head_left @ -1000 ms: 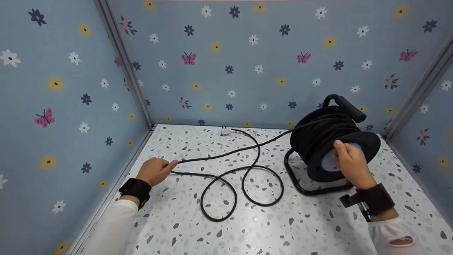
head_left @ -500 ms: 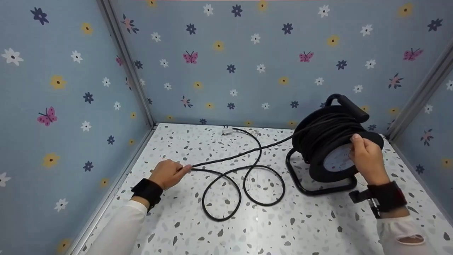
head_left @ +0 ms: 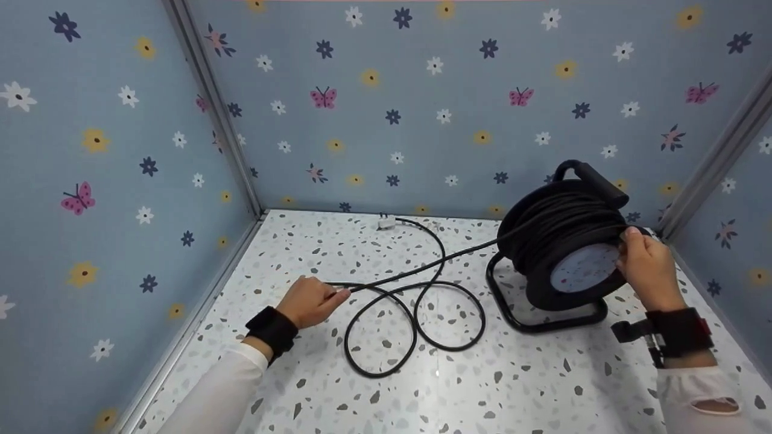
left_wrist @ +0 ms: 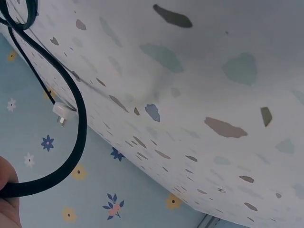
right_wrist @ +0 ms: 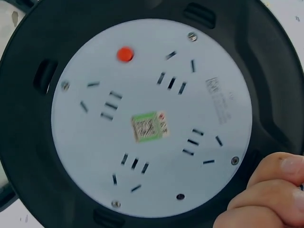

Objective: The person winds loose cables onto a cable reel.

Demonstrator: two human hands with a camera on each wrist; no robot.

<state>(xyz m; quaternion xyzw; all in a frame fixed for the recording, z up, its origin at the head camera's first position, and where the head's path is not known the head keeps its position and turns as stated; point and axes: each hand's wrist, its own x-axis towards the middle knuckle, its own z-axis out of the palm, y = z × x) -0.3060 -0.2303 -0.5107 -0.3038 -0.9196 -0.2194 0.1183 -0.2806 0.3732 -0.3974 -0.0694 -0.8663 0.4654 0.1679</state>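
A black cable reel [head_left: 564,241] on a black tube stand sits at the right of the speckled floor. Its white socket face [right_wrist: 152,118] has a red button. My right hand [head_left: 648,268] grips the reel's front rim at its right edge, fingers curled over it [right_wrist: 266,194]. A black cable [head_left: 416,301] runs from the reel across the floor in loops. My left hand [head_left: 313,300] pinches this cable near the left; the cable [left_wrist: 71,142] curves away from my fingers. The cable's white plug [head_left: 386,223] lies by the back wall, also visible [left_wrist: 63,111] in the left wrist view.
Blue walls with flowers and butterflies close in the back, left and right sides. A metal corner post [head_left: 211,108] stands at the back left. The reel's carry handle [head_left: 594,181] sticks up near the right wall.
My left hand has slid right along the cable towards the loops. My right hand has moved from the reel's face up and round to its right rim.
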